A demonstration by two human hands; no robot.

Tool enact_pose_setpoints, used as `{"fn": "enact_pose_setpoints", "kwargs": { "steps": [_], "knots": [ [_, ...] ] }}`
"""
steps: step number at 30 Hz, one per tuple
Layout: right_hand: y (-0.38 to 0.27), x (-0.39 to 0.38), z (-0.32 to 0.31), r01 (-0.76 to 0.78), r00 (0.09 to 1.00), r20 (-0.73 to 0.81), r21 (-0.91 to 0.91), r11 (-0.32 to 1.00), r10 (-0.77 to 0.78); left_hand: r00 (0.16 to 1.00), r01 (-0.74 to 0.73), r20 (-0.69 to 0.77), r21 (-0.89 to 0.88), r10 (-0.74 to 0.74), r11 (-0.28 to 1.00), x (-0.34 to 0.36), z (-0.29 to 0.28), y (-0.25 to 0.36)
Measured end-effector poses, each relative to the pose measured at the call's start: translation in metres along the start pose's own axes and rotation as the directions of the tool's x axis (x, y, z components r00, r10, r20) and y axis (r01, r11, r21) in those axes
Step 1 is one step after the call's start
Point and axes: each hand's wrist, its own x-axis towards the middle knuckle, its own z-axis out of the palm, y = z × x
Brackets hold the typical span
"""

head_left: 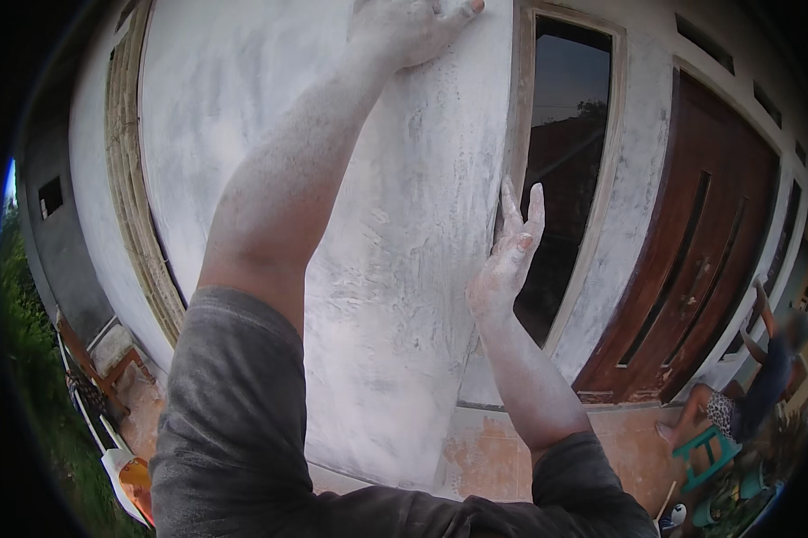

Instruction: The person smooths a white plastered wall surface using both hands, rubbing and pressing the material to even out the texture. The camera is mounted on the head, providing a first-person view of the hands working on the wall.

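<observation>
Head view | left hand (pixel 413 31) high at white wall (pixel 386 269), hold unclear, cut off; right hand (pixel 507 260) spread, beside wall's edge | wall looks mostly whitened; roughness below left hand seems left to smooth

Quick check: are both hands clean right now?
No, the left hand and the right hand both look whitish and dusty.

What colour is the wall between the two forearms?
The wall is whitish with grey patches; the head view shows it.
</observation>
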Motion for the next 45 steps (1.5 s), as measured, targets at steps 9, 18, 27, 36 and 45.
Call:
{"fn": "enact_pose_setpoints", "kwargs": {
  "steps": [9,18,27,36,45],
  "knots": [
    [0.019,-0.002,-0.007,0.264,0.953,0.234,-0.327,0.907,-0.193,0.982,-0.106,0.152,-0.047,0.112,0.993,-0.202,0.006,0.032],
    [0.017,0.006,-0.007,0.292,0.952,0.187,-0.307,0.906,-0.244,0.999,0.038,0.037,-0.019,-0.037,0.999,0.028,-0.002,-0.005],
    [0.029,0.002,-0.017,0.284,0.948,0.220,-0.258,0.924,-0.230,0.927,-0.173,0.344,0.045,0.147,0.984,-0.199,0.000,0.024],
    [0.025,-0.001,-0.010,0.295,0.953,0.175,-0.376,0.878,-0.246,0.989,0.036,-0.143,0.028,-0.032,0.999,-0.022,0.019,-0.041],
    [0.025,0.001,-0.008,0.384,0.922,0.228,-0.448,0.807,-0.312,0.995,-0.049,0.095,0.048,0.045,0.998,-0.139,-0.006,-0.002]
  ]
}}
